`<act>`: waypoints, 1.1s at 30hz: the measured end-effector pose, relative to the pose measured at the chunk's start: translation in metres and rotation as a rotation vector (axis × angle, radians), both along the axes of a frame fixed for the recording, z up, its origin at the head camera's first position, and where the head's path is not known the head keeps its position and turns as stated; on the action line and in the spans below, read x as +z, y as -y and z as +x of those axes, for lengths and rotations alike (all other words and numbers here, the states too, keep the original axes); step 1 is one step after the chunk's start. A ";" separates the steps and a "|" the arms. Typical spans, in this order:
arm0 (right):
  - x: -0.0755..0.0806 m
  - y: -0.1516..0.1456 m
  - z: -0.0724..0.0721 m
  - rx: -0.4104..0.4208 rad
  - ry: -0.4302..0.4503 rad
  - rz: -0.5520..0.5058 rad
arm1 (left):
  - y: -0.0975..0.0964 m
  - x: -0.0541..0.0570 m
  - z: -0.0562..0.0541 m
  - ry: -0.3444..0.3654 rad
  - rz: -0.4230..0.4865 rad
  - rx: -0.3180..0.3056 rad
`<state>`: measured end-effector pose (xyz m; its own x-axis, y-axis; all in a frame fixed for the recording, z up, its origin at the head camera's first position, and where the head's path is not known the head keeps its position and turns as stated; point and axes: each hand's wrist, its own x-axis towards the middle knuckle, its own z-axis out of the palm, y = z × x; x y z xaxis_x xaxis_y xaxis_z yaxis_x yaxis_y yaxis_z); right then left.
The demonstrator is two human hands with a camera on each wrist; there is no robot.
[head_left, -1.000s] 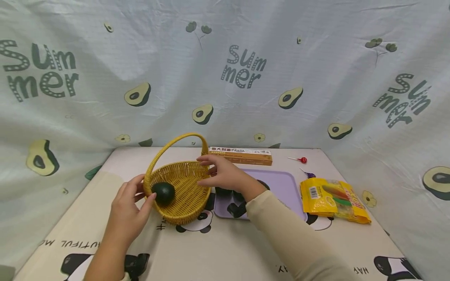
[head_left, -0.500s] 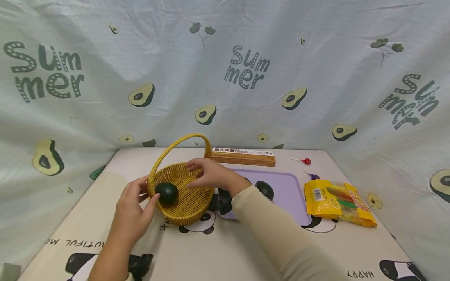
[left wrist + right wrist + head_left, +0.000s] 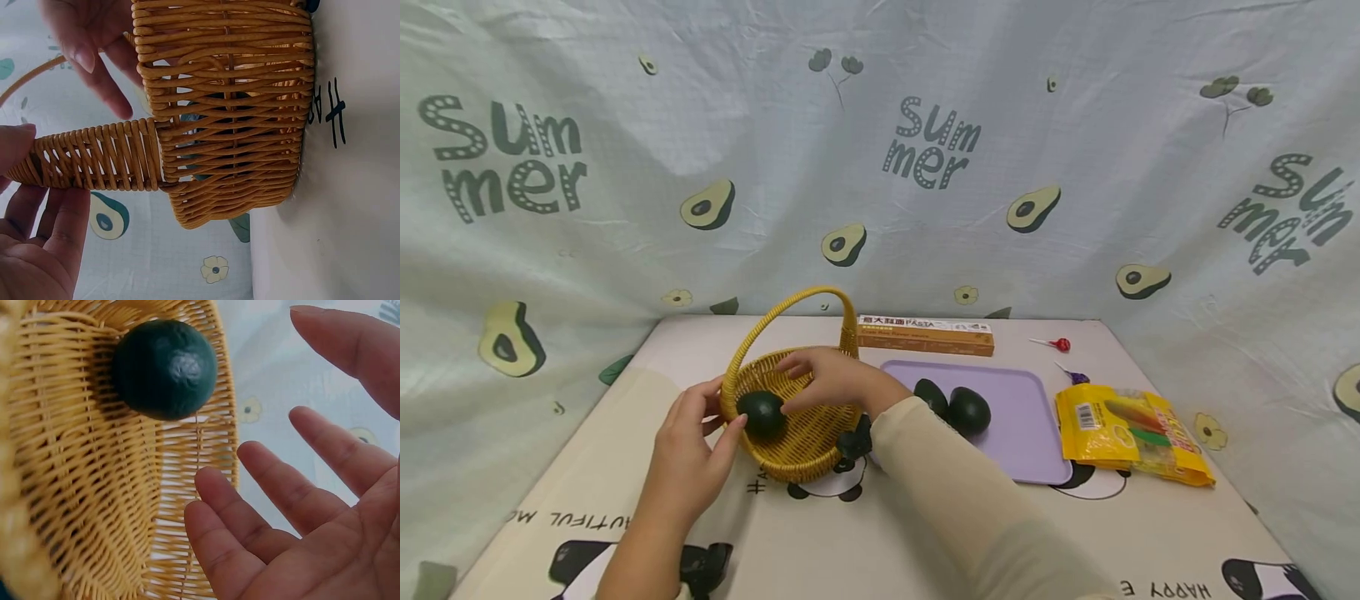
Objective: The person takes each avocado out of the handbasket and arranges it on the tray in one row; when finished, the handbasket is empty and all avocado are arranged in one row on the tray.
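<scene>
A yellow wicker basket [image 3: 808, 467] with a tall arched handle [image 3: 790, 302] stands on the table. Inside it, toward the left, lies one dark green avocado [image 3: 762, 415]. My left hand [image 3: 688, 454] pinches the handle's left base; in the left wrist view its thumb and fingers lie on either side of the woven handle [image 3: 100, 156]. Over the basket reaches my right hand [image 3: 831, 383], holding nothing. The right wrist view shows that hand [image 3: 306, 531] with its fingers spread and bent slightly, apart from the avocado [image 3: 165, 370].
Right of the basket is a lilac tray [image 3: 1026, 450] bearing two dark green avocados [image 3: 970, 412], partly behind the right sleeve. A pasta box [image 3: 925, 336] lies at the back. Two lollipops [image 3: 1060, 344] and a yellow packet [image 3: 1131, 435] lie on the right.
My right hand has moved left and lower over the basket, toward the avocado inside. More of the tray's avocados has come into sight. The left hand keeps its hold on the handle.
</scene>
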<state>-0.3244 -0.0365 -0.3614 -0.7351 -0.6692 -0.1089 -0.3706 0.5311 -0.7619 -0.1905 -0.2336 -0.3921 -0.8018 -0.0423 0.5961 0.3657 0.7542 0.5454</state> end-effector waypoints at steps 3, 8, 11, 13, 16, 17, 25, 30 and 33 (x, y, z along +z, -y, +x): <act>0.001 0.007 -0.001 0.005 0.007 -0.004 | 0.001 0.001 -0.001 -0.001 -0.004 -0.003; 0.001 0.018 0.000 0.012 0.029 -0.013 | 0.002 0.001 0.000 0.013 -0.002 -0.004; -0.001 0.025 0.001 0.002 0.042 -0.028 | 0.003 0.000 0.000 0.020 -0.004 0.003; -0.002 0.029 0.000 -0.012 0.062 -0.048 | 0.003 0.000 0.000 0.020 -0.006 0.005; -0.007 0.033 -0.003 -0.039 0.103 -0.081 | 0.003 0.000 0.000 0.019 -0.007 -0.002; -0.008 0.034 -0.003 -0.046 0.118 -0.090 | 0.002 0.000 0.000 0.020 -0.007 -0.006; -0.019 0.044 -0.008 -0.064 0.220 -0.110 | 0.002 0.002 0.000 0.028 -0.007 -0.022; -0.021 0.052 -0.008 -0.111 0.285 -0.104 | 0.001 0.002 0.000 0.022 -0.002 -0.025; -0.023 0.057 -0.008 -0.132 0.303 -0.093 | 0.001 0.002 0.001 0.021 -0.003 -0.020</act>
